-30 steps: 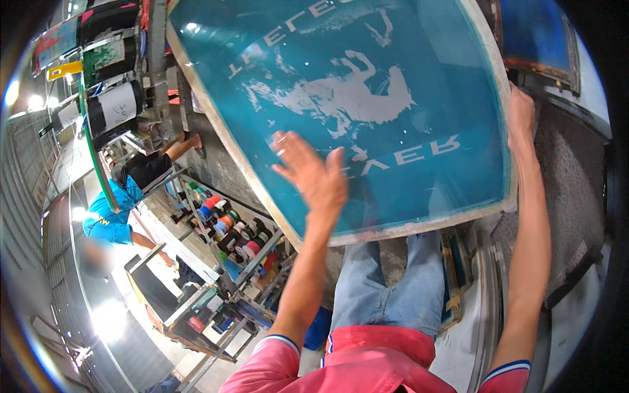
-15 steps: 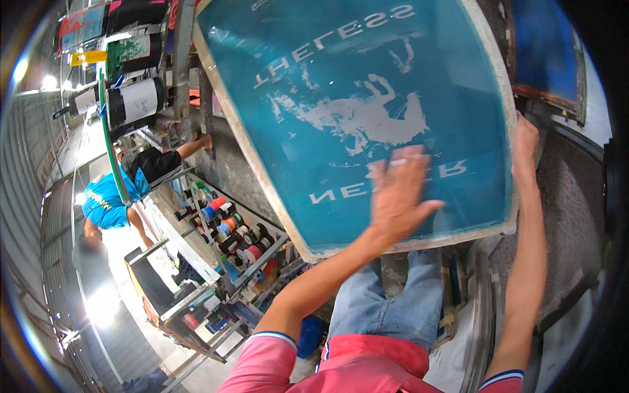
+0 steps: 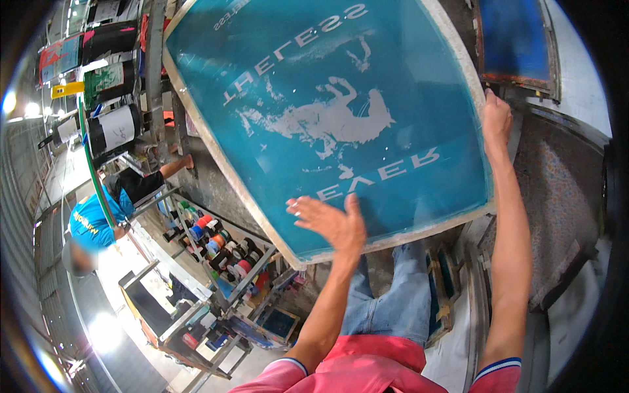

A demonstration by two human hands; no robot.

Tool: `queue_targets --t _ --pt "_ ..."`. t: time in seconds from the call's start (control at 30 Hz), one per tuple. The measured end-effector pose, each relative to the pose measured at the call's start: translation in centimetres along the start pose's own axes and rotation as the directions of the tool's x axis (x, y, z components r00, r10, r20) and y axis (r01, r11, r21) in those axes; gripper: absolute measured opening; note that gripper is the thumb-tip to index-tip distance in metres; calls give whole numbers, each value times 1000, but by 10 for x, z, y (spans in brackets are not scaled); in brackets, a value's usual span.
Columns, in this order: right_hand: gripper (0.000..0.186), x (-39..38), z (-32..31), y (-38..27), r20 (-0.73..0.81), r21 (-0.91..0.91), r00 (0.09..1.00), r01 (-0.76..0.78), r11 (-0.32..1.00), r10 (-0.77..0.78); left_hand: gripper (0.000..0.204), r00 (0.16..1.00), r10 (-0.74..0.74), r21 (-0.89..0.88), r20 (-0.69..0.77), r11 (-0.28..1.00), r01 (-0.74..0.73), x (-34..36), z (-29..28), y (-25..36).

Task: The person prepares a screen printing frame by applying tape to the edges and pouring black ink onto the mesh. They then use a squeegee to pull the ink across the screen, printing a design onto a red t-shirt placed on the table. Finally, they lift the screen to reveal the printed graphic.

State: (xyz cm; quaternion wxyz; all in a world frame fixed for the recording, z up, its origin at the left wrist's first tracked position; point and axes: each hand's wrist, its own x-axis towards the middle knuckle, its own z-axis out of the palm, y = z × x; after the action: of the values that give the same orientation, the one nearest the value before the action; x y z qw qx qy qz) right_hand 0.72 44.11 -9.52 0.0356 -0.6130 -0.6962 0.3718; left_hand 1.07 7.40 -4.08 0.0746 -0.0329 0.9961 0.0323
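Observation:
A large screen-printing frame with a teal coated mesh and pale stencil of an animal figure and reversed lettering fills the upper middle, tilted in front of me. My right hand grips its right edge, fingers wrapped round the rim and partly hidden behind it. Over the lower lettering, my left hand lies with fingers stretched out and thumb apart, at the mesh near the lower edge. Nothing shows in it. Whether the palm touches the mesh I cannot tell.
A rack with several ink containers stands at left below the frame. Beyond it a person in a blue shirt bends over a white table. Large dark tubs sit at upper left. A blue screen stands at upper right.
My left hand has moved left and down across the mesh, uncovering more of the lower lettering. The screen frame and my right hand on it appear shifted left in view.

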Motion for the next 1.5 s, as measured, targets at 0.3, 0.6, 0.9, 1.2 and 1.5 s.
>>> queue_targets --t 0.3,0.6,0.9,1.2,1.5 --pt "49 5 0 4 2 -4 1000 8 1000 -8 105 741 577 -290 344 816 -500 -67 -5 202" --pt "51 19 1 11 72 -3 997 26 1000 -26 88 478 874 -354 91 477 -805 -39 14 207" --pt "46 14 0 12 88 105 996 -28 994 19 92 782 580 -46 228 809 -586 16 -33 3" --pt "45 10 -6 2 -17 246 998 66 967 -63 70 952 -144 137 270 984 110 -87 -148 -281" --pt "55 -4 -56 27 -44 551 999 0 835 28 73 474 -275 -74 836 801 594 -194 -92 -323"
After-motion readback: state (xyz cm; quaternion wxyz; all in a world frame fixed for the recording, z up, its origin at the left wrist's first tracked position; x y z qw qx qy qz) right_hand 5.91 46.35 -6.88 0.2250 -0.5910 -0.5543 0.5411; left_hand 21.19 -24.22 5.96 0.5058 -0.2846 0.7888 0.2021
